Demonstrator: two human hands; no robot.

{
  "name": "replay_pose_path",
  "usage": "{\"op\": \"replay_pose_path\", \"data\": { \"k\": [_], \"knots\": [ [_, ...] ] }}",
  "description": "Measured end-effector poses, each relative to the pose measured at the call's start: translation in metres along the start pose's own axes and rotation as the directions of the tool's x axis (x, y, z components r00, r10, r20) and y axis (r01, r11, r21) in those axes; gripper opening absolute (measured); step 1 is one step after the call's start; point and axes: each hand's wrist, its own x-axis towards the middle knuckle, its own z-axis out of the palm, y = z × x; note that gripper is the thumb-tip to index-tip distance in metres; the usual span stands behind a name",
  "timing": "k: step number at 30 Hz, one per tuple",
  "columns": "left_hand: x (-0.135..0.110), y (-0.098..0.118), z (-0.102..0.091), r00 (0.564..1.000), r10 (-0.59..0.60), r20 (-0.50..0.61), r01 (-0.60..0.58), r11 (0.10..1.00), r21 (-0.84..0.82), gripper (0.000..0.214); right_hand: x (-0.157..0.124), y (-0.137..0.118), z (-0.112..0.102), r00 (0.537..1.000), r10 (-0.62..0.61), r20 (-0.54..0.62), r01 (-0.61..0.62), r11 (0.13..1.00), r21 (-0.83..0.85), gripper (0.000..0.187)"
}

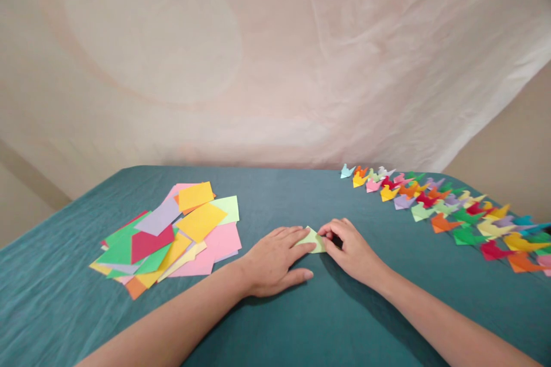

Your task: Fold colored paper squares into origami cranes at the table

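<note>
Head view: left hand [278, 258] spread on green paper [313, 239], right hand [350, 248] seemingly pinching it.

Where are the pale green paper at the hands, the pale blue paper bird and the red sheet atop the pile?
Pale green paper [313, 237]: head view, on its uncovered part.
Pale blue paper bird [346, 172]: head view, on its body.
Red sheet [150, 245]: head view, middle of its upper face.
</note>
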Motion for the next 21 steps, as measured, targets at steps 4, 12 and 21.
{"op": "replay_pose_path", "data": {
  "k": [4,12,21],
  "knots": [
    [0.000,0.001,-0.001,1.000,-0.012,0.014,0.012,1.000,0.011,0.048,-0.001,-0.002,-0.001,1.000,-0.028,-0.015,0.028,0.999,-0.021,0.010],
    [-0.001,0.000,-0.001,0.999,-0.010,0.036,0.009,1.000,0.027,0.053,-0.010,-0.011,-0.010,0.967,-0.256,0.009,0.255,0.957,-0.140,0.018],
    [-0.001,0.000,-0.001,0.999,-0.009,0.034,0.007,0.999,0.040,0.055,-0.026,-0.012,-0.014,0.935,-0.334,0.120,0.355,0.892,-0.281,0.025]
  ]
}}
